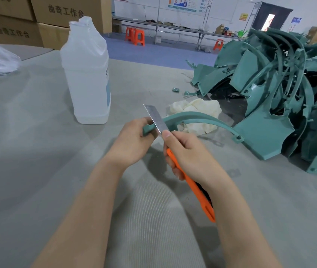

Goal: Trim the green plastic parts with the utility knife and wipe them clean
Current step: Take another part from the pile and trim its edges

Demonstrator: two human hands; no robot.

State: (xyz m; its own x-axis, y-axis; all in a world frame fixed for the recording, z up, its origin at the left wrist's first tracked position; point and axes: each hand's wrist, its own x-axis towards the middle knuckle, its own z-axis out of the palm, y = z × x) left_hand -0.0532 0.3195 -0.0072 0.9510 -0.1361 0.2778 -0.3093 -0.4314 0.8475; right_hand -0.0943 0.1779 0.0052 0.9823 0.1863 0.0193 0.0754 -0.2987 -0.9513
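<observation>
left hand [132, 141] clamped round the near end of the curved green part [198, 118], right hand [190, 155] wrapped on the orange utility knife [192, 186], blade [156, 118] across it, just over the table [37, 151]. shave shallow, edge angled away from the holding hand. beyond, translucent bottle [87, 74], seemingly nearly empty.

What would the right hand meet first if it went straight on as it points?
Probably the curved green part in the left hand; the knife crosses it, though depth is unclear.
</observation>
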